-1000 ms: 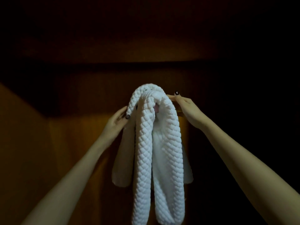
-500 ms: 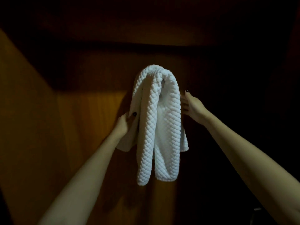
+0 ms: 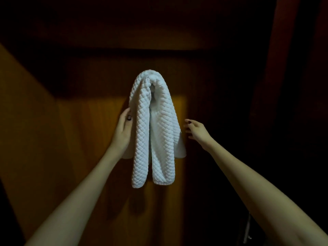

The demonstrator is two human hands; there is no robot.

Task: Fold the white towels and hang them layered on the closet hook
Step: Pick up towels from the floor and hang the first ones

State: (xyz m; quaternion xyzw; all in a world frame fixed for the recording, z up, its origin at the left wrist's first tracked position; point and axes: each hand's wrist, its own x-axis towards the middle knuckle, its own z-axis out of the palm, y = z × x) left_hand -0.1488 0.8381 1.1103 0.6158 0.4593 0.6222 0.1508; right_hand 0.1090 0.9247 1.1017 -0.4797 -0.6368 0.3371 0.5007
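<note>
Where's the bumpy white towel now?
In the head view's middle, the white towel hangs against the closet wall, between the left hand at its edge and the right hand just beside it.

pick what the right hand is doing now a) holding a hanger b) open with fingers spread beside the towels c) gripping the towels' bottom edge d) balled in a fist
b: the right hand is open with its fingers spread, beside the hanging white towels, and holds nothing.

White quilted towels [image 3: 156,132] draped, layered, hanging.
</note>
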